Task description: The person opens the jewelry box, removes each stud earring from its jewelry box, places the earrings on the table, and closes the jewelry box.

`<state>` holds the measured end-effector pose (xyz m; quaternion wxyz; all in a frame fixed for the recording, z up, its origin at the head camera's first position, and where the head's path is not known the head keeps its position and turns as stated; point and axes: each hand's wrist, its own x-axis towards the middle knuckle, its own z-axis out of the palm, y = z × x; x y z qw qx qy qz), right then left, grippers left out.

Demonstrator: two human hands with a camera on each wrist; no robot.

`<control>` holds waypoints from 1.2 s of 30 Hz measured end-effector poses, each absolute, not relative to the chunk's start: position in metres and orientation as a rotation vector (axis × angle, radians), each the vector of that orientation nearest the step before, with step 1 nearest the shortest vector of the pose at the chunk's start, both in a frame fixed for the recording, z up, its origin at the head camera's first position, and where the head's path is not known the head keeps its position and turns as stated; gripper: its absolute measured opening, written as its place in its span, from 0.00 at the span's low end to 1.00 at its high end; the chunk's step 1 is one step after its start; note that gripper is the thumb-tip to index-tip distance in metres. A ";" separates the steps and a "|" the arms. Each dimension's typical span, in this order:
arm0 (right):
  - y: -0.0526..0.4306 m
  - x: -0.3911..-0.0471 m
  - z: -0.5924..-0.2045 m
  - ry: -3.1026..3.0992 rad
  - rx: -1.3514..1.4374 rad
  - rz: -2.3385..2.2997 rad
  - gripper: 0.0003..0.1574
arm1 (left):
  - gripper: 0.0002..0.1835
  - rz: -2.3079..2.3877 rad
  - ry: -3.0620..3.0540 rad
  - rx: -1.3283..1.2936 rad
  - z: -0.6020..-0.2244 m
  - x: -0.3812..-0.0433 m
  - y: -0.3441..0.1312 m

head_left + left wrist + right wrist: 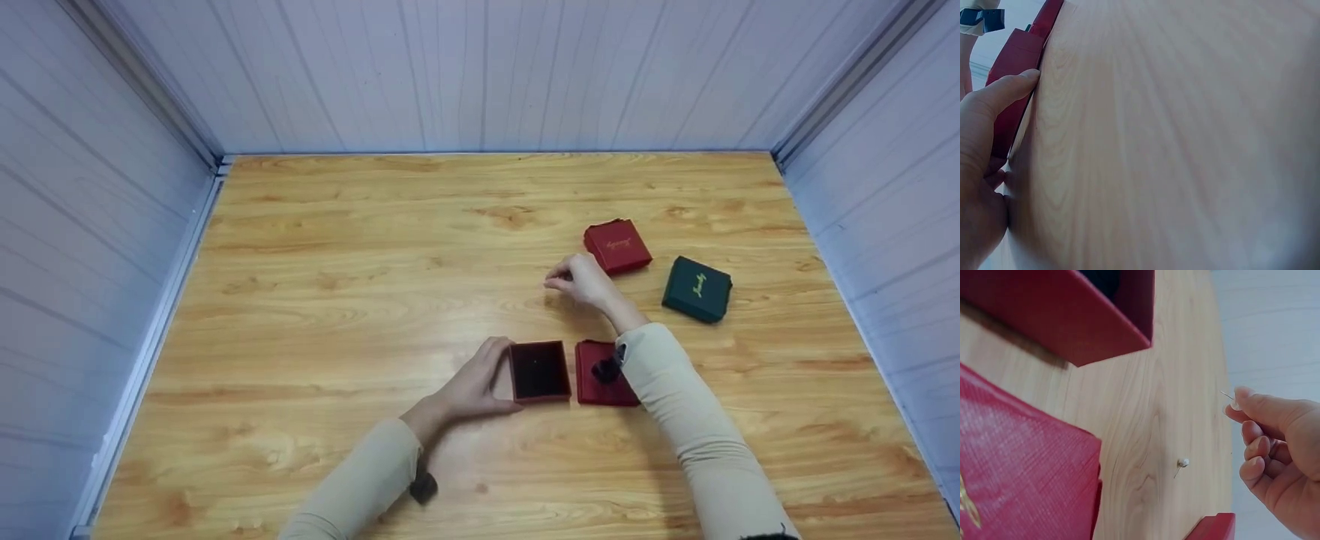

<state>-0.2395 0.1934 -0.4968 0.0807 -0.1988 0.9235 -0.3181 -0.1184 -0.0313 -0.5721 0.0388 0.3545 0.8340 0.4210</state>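
Note:
An open red jewelry box with a black insert stands on the wooden table; a tiny pale dot shows on the insert. My left hand grips the box from its left side, the thumb along one wall. Beyond the box, my right hand pinches a stud earring between thumb and index finger, its thin pin sticking out. A second stud earring with a whitish head lies on the table near that hand. The red lid lies right of the box, partly hidden by the right sleeve.
Farther back on the right lie a closed red box with gold lettering and a dark green box, also gold-lettered. White panelled walls border the table at the back and both sides.

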 end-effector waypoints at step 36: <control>0.196 -0.259 -0.518 2.686 -0.393 -0.891 0.09 | 0.48 1.273 2.551 1.066 -0.571 -0.118 -0.032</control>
